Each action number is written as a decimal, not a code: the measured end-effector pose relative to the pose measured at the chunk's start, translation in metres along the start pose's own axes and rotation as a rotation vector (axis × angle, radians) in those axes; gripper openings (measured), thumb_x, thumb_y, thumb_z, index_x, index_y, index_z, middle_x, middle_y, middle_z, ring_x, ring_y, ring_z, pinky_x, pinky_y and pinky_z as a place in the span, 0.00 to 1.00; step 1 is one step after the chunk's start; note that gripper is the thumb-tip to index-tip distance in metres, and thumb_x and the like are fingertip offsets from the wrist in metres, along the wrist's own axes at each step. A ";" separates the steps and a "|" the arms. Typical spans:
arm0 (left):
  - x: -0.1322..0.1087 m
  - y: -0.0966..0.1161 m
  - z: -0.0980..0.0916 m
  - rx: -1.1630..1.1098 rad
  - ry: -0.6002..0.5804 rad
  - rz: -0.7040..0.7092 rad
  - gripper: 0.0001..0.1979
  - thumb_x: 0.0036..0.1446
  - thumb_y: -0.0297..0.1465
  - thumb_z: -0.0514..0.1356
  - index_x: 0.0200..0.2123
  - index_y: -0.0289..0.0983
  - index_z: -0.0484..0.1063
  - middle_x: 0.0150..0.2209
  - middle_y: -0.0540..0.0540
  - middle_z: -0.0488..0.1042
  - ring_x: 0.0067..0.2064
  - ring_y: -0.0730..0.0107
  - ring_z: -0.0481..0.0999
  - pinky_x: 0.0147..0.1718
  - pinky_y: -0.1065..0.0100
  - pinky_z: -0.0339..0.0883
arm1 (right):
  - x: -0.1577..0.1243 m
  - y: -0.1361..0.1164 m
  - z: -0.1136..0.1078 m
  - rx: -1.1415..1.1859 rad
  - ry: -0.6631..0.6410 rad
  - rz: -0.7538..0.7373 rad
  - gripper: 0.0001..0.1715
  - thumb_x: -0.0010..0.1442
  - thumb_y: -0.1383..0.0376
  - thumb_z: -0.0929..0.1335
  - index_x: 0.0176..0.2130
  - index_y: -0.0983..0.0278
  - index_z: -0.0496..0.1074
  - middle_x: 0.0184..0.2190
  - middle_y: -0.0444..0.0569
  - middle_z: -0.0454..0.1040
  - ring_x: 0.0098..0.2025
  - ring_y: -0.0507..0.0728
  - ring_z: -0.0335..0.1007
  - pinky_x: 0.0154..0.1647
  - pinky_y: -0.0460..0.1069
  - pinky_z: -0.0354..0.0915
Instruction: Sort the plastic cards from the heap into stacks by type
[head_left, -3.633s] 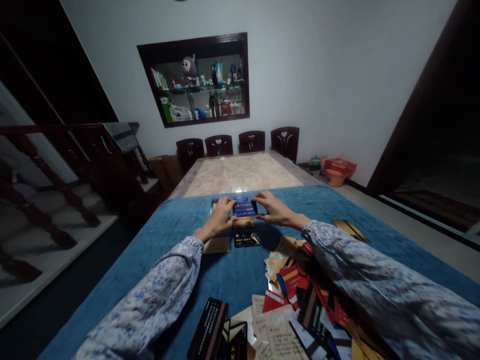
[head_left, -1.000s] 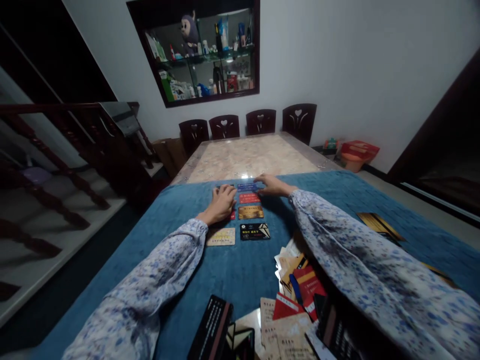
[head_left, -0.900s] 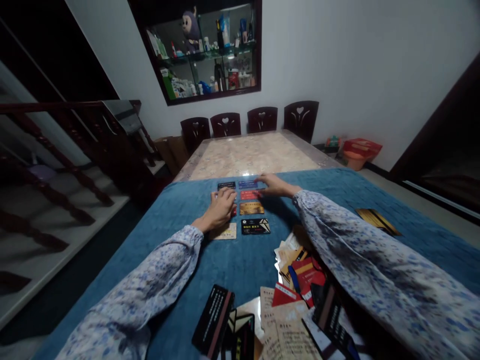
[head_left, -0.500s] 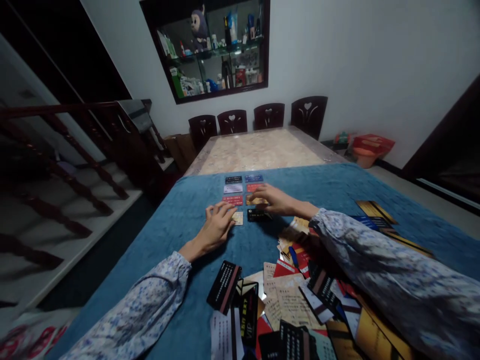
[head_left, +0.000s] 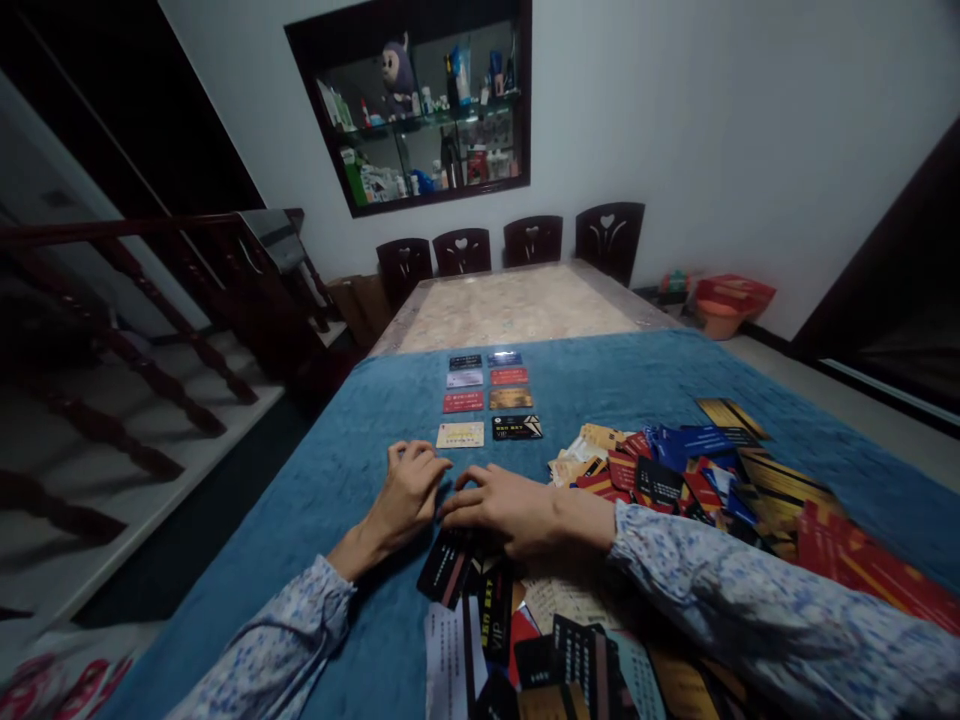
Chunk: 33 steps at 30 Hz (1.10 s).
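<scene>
My left hand rests low over the blue cloth, fingers loosely bent and slightly apart, with nothing visible in them. My right hand reaches across the near end of the loose cards, its fingers curved and apart. Just below the hands lies a black card with a brown stripe, partly overlapping a black VIP card. Beyond the hands, cards lie in two columns. A cream card and a black VIP card with a diamond pattern are nearest; a red card and a gold card lie behind them.
A large heap of mixed cards spreads under and beyond my right forearm. Past the cloth, the marble tabletop continues toward dark chairs. Stair railings stand at the left, a red-lined bin at the right.
Both hands have drawn back toward me from the card columns, leaving the cream and black VIP cards fully visible. My right hand has moved over the loose cards.
</scene>
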<state>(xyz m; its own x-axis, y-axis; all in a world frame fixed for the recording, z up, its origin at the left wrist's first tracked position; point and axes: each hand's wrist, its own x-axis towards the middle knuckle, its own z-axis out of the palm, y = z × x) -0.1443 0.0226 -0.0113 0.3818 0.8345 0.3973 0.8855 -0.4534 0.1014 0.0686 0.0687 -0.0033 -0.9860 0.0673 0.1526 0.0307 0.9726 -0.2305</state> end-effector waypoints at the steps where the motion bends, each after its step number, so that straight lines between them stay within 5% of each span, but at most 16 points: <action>1: -0.003 0.002 -0.002 -0.006 -0.004 0.007 0.15 0.63 0.25 0.48 0.42 0.40 0.75 0.35 0.44 0.77 0.47 0.57 0.70 0.50 0.51 0.55 | 0.001 0.000 0.003 -0.017 -0.024 -0.001 0.35 0.50 0.71 0.69 0.58 0.60 0.68 0.59 0.51 0.71 0.53 0.64 0.60 0.43 0.55 0.60; 16: -0.024 0.025 -0.009 -0.098 0.030 0.096 0.12 0.60 0.24 0.52 0.31 0.37 0.74 0.29 0.45 0.76 0.39 0.61 0.71 0.43 0.54 0.59 | -0.011 0.005 0.016 -0.219 0.121 0.000 0.14 0.65 0.66 0.66 0.50 0.60 0.73 0.49 0.51 0.78 0.51 0.59 0.63 0.43 0.52 0.58; 21: -0.030 0.041 -0.017 -0.131 0.007 0.144 0.08 0.59 0.32 0.57 0.30 0.35 0.73 0.30 0.44 0.75 0.39 0.60 0.69 0.42 0.54 0.58 | -0.015 0.011 0.015 -0.317 0.164 -0.027 0.13 0.66 0.62 0.67 0.50 0.62 0.73 0.47 0.51 0.78 0.48 0.59 0.64 0.42 0.52 0.56; 27: -0.034 0.055 -0.019 -0.052 -0.014 0.164 0.15 0.52 0.42 0.62 0.32 0.34 0.73 0.30 0.42 0.74 0.36 0.57 0.68 0.39 0.53 0.58 | -0.019 0.008 0.010 -0.381 0.192 -0.038 0.11 0.66 0.62 0.66 0.46 0.64 0.74 0.40 0.52 0.79 0.43 0.58 0.63 0.39 0.52 0.56; 33: -0.035 0.063 -0.016 0.011 -0.042 0.148 0.14 0.55 0.39 0.61 0.36 0.34 0.73 0.31 0.42 0.74 0.36 0.57 0.68 0.39 0.54 0.59 | -0.027 0.009 0.004 -0.368 0.226 -0.016 0.13 0.64 0.57 0.68 0.41 0.64 0.74 0.36 0.52 0.78 0.40 0.58 0.63 0.38 0.52 0.56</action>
<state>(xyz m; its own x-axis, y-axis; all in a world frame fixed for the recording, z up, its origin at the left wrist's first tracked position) -0.1063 -0.0402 -0.0039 0.5192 0.7712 0.3684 0.8213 -0.5695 0.0346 0.0953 0.0749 -0.0138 -0.9274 0.0590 0.3693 0.1128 0.9857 0.1256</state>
